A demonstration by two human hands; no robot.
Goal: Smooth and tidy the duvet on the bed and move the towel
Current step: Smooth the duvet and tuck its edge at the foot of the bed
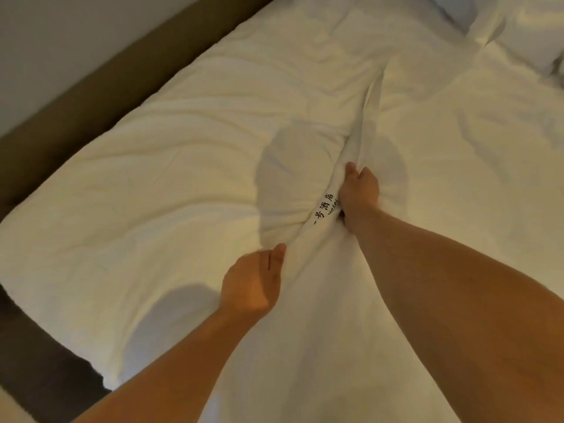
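Both hands clutch a raised fold of the white duvet (183, 166) spread over the bed, the right hand (358, 190) bunching it by black printed lettering (325, 209), the left hand (253, 282) pinching nearer.

Fingers of both hands buried in folds of the rumpled white duvet (189, 166); black printed lettering (325, 209) partly creased away; white pillow (525, 29) cropped top-right.

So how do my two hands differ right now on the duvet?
The right hand reaches farther up the duvet, beside the black printed lettering; the left hand sits nearer. The right arm looks more outstretched. Both grip the same bunched ridge of white fabric.
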